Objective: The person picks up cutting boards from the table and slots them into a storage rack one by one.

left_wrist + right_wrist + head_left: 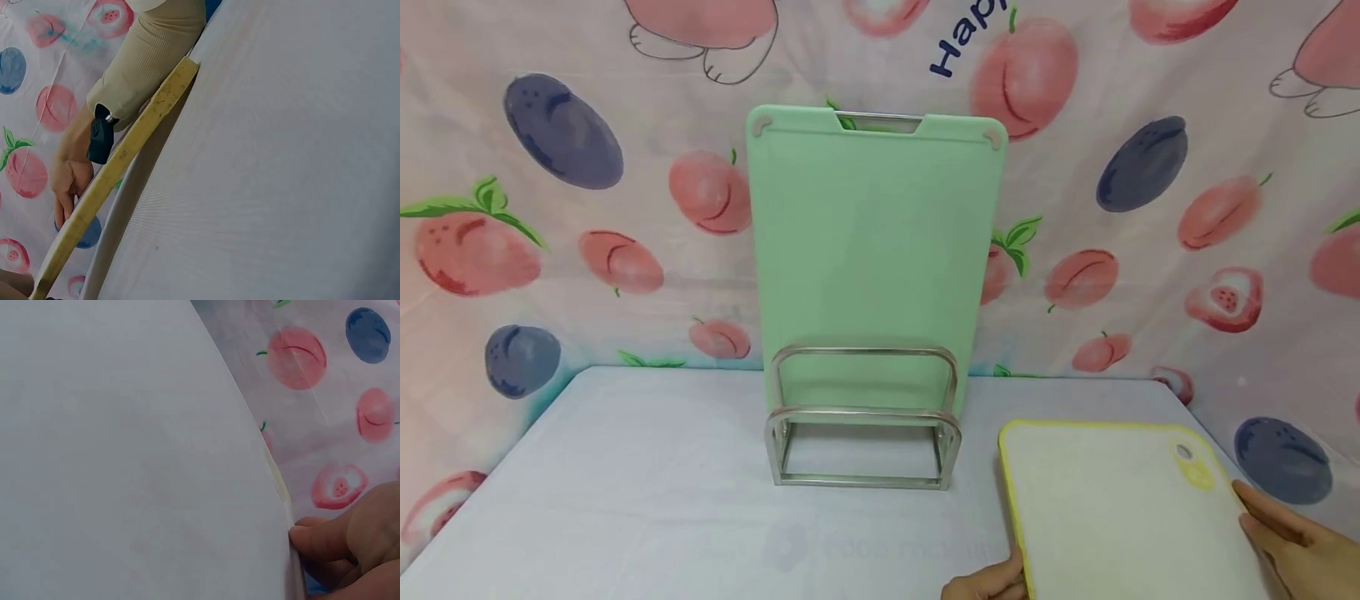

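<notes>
A white cutting board (1123, 517) with a yellow rim is at the near right of the counter (625, 483), held between both hands; whether its underside touches the cloth there, I cannot tell. The left hand (987, 582) grips the left edge low down, its thumb against the yellow rim, while the right hand (1300, 540) pinches the opposite edge, thumb towards the upper face, just below the corner with the round hole and yellow patch. Near the board's far left corner, and apart from it, stands a metal rack (863, 413) with two rounded hoops facing the viewer. Behind those hoops a pale green board (872, 242) stands upright, its handle slot at the top. A fruit-printed cloth (820, 50) hangs at the back, and the left wrist view shows a beige sleeve (153, 56) above a dark device (100, 137) at the right wrist
</notes>
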Tool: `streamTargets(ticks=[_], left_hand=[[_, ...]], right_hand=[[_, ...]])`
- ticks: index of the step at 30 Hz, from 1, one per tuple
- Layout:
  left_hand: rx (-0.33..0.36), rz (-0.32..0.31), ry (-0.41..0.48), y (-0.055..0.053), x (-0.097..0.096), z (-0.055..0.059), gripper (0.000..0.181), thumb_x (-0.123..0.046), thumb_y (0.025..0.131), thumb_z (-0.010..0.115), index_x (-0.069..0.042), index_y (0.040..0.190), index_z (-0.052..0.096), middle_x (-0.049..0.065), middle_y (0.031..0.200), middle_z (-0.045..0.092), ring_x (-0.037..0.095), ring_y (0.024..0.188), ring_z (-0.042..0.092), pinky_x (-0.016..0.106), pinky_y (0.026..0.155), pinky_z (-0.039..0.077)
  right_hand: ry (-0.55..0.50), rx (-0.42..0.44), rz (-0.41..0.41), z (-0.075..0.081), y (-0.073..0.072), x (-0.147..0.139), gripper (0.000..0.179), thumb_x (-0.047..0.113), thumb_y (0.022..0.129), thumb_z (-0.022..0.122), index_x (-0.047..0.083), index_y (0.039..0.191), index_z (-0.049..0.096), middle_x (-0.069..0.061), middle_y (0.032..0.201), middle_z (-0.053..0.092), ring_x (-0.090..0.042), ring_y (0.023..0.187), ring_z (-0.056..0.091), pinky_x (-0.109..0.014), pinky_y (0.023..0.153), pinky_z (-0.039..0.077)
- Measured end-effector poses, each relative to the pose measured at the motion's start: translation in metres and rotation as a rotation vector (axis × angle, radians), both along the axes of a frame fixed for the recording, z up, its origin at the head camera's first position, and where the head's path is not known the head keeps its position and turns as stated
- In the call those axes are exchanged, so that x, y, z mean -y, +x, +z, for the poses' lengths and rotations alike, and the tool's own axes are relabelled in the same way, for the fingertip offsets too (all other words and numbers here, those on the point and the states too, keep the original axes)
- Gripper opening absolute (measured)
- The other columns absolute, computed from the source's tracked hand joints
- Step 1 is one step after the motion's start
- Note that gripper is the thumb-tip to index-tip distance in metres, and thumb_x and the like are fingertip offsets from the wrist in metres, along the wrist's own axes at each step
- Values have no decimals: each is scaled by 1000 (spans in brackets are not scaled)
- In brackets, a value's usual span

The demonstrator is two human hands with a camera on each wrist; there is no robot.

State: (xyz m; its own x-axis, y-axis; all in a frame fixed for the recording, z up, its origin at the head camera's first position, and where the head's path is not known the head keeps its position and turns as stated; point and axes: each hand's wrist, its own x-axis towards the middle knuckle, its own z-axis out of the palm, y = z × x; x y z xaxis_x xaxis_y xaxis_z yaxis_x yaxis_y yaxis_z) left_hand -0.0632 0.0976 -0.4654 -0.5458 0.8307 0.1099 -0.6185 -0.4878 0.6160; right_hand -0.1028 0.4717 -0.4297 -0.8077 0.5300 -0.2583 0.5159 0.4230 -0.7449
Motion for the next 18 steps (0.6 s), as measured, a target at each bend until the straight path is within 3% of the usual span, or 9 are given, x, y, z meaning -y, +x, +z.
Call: streamTargets(ticks=[3,6,8,11,12,15,18], left_hand=[[-83,109,-13,5,-1,1,54,-39,105,31,5,132,46,2,109,60,5,94,58,14,78,48],[-86,177,-42,7,-1,4,54,-37,104,34,8,131,48,7,111,61,8,94,59,16,78,49],[-68,208,-78,8,-2,5,56,-39,103,37,9,128,50,10,112,62,10,94,60,17,78,50],[29,168,-103,6,-4,8,59,-44,101,40,8,127,51,11,116,62,13,101,59,20,85,49],[50,180,-115,6,-5,9,60,-45,101,41,8,127,51,12,116,62,14,103,59,21,87,49],[90,278,-177,7,-9,13,58,-43,98,50,9,122,57,16,113,64,20,104,61,25,88,50],[70,438,-262,11,-11,17,53,-39,94,59,10,114,63,21,106,66,25,98,64,26,80,54]], right_hand=[[-8,-4,-8,-1,-1,-1,56,20,105,38,9,151,7,-21,154,8,-45,138,13,-57,107,24],[0,-6,-30,-2,-2,0,56,20,105,39,9,151,8,-20,154,8,-44,138,12,-58,107,23],[-4,-3,-52,-2,-2,2,57,19,105,40,9,151,9,-21,154,9,-45,138,13,-59,107,24],[12,5,-69,-1,-4,7,57,18,104,42,9,151,11,-22,154,11,-47,137,16,-60,105,26],[21,11,-65,-1,-4,8,57,19,104,42,8,151,12,-23,154,11,-47,137,17,-60,105,26],[55,17,-63,2,-3,10,57,23,104,44,8,151,15,-22,152,15,-46,136,20,-58,105,28],[89,31,-55,7,-2,11,58,29,103,46,9,150,19,-22,150,19,-45,135,23,-57,104,30]])
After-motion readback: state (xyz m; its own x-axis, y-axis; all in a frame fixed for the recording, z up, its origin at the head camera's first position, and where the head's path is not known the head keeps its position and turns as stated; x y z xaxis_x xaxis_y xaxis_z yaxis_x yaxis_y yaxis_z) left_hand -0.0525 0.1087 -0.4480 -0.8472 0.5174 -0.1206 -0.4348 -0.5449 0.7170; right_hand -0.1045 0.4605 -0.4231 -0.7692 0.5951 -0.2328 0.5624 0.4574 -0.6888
